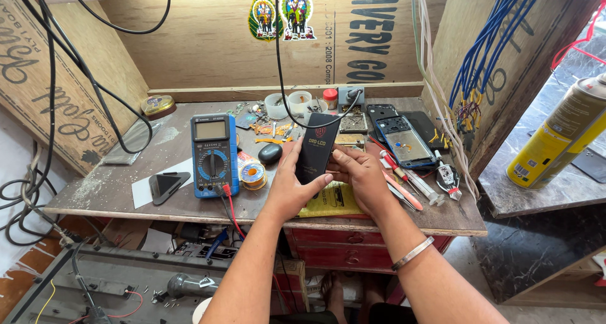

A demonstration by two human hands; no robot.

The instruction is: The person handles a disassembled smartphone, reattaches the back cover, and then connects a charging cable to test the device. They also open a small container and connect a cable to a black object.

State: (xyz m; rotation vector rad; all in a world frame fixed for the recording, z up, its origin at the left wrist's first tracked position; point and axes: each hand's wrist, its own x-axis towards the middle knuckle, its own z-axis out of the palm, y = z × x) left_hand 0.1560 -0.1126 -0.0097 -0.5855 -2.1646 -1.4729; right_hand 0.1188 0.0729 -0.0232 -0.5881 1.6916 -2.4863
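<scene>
Held upright above the front middle of the wooden workbench [113, 191]: a slim black rectangular box [317, 146], matte, with sharp corners. Left hand [287, 182] wrapped around its lower left edge, fingers together and clamped on it, thumb across the front face. Right hand [363, 176] pressed against its lower right edge, fingers curled and closed on the box, a metal bangle [412, 253] on the wrist.

Crowded to the right: an opened phone body [407, 141] with bare inner frame, a red-handled screwdriver [401, 179] and other thin tools just beside the right hand, close to the bench's front edge. Under the hands, a yellow printed sheet [331, 201] overhanging that edge.

More open to the left: a blue digital multimeter [214, 155] lying flat, hard plastic with a round dial, its red and black leads trailing off the front; a small solder spool [254, 174] and a black oval case [270, 152] between meter and left hand. Further left, dusty bare board, a dark triangular pick [167, 185] on white paper.

Plywood walls on three sides; a yellow spray can [558, 135] on the stone ledge well apart at right.
</scene>
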